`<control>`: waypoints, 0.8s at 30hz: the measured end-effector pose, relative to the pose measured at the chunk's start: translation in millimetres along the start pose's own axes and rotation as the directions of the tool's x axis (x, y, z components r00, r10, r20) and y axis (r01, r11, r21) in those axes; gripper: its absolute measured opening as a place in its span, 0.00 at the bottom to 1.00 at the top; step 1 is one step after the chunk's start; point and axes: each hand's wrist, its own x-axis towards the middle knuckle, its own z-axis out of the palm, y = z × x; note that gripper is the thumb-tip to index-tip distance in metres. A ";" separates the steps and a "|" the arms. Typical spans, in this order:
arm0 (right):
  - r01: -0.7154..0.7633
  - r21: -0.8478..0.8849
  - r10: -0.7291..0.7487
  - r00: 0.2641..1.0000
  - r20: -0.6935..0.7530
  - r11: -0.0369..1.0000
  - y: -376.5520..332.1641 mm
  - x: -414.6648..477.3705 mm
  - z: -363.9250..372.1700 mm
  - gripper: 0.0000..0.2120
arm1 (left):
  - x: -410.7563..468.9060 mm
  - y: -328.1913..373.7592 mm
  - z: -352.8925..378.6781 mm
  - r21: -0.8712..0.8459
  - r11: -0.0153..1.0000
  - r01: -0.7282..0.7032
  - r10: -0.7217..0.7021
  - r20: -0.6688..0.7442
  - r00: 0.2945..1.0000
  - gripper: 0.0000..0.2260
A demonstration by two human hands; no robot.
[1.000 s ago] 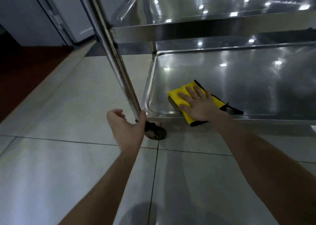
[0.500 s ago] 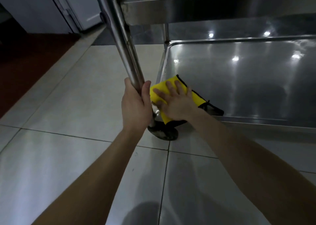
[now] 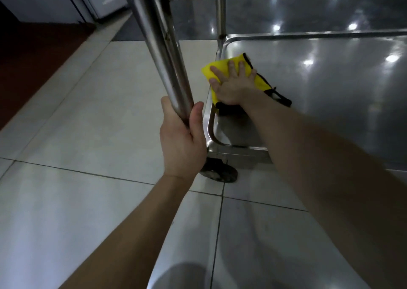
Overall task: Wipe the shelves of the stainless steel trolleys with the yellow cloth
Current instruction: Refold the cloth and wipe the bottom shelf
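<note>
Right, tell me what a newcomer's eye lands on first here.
First the yellow cloth, pressed flat under the right hand at the left edge of the bottom shelf. Next the left hand, wrapped around the trolley's upright steel post just above the dark caster wheel.

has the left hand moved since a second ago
Yes. The left hand was open beside the foot of the trolley post, near the caster; now it grips that post, higher above the caster.
</note>
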 end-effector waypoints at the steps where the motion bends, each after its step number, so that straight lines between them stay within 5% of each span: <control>1: 0.019 -0.005 -0.019 1.000 -0.002 1.000 -3.8 -14.0 1.5 0.30 | -0.1 -0.7 0.1 -0.003 1.000 0.014 -0.014 -0.002 1.000 0.05; 12: 0.351 -0.203 -0.366 0.930 -0.037 0.914 15.8 -236.8 7.8 0.33 | -2.6 13.1 -6.8 0.083 0.979 0.185 -0.189 0.041 0.981 0.10; 18: 0.318 -0.204 -0.333 0.942 -0.044 0.926 55.0 -277.4 -19.1 0.24 | -6.4 39.5 -18.7 0.200 0.936 0.291 -0.310 0.069 0.948 0.14; 20: 0.222 -0.116 -0.227 0.973 -0.031 0.968 64.7 -291.9 -41.8 0.27 | -19.1 50.1 -28.3 0.290 0.872 0.395 -0.441 0.115 0.890 0.20; 22: 0.128 0.064 -0.126 0.992 -0.026 0.990 73.8 -316.4 -71.4 0.26 | -40.1 65.9 -43.9 0.392 0.766 0.509 -0.614 0.212 0.760 0.23; 24: 0.066 0.203 -0.064 0.998 -0.020 0.977 78.3 -351.5 -105.7 0.25 | -61.7 93.3 -60.0 0.456 0.673 0.583 -0.738 0.356 0.574 0.11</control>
